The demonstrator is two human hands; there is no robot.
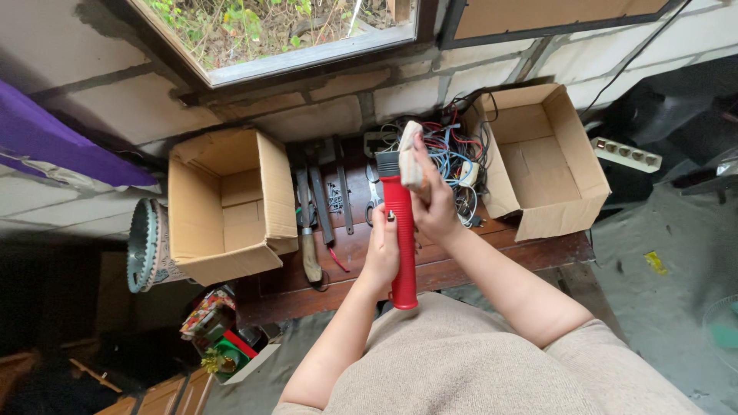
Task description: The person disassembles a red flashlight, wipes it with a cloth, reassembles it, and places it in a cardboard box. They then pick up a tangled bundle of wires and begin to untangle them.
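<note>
My left hand (382, 253) grips a red-handled tool (401, 238) around the middle of its long red grip and holds it upright over the bench. The tool's dark head (387, 163) points away from me. My right hand (432, 201) presses a pale cloth (410, 157) against the right side of the tool, near the top of the grip. Both hands are above a dark wooden bench (453, 265).
An open empty cardboard box (223, 204) lies on the bench's left, another open box (538, 157) on the right. Between them lie files, pliers, screws (319, 196) and a tangle of coloured wires (453, 154). A power strip (626, 154) sits far right, a window above.
</note>
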